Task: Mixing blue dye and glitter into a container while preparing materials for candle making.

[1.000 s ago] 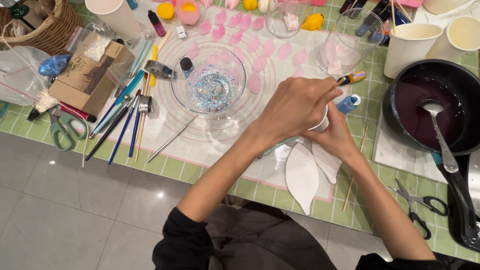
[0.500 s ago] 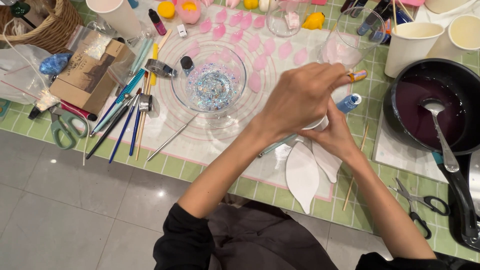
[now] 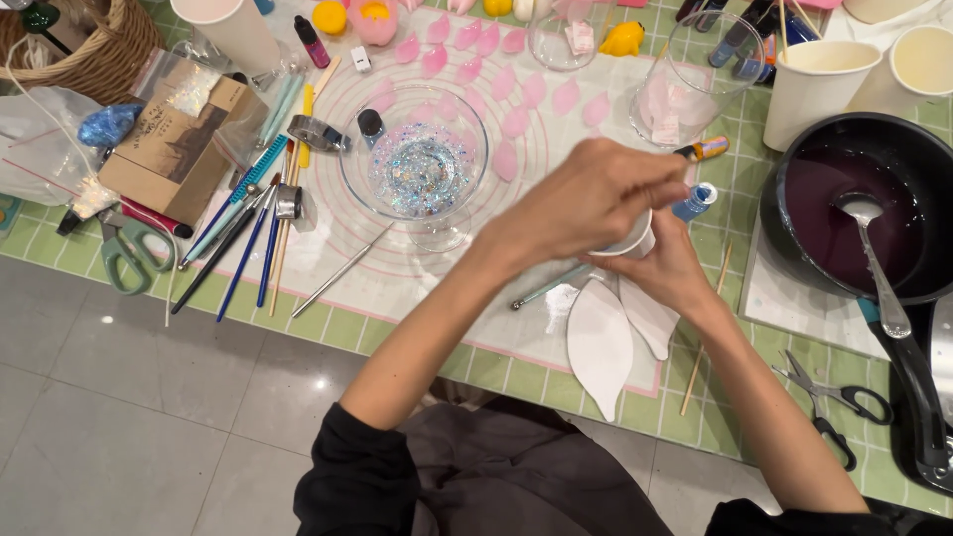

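Two hands (image 3: 620,223) around small white cup (image 3: 633,244), glitter-filled glass bowl (image 3: 417,169) beside

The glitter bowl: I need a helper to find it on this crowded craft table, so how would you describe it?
Start at the white round-patterned mat on the green gridded table. The glitter bowl stands near its centre, just left of the person's left hand. It alone is clear glass with silvery-blue glitter inside.

Top left on the tabletop (image 3: 298,328), a flat brown cardboard box (image 3: 174,149) sits tilted, dark print on its lid, with a clear glittery packet (image 3: 189,87) lying on its upper corner. Left of it, a clear plastic bag (image 3: 45,139) holds something blue. No signs or screens.
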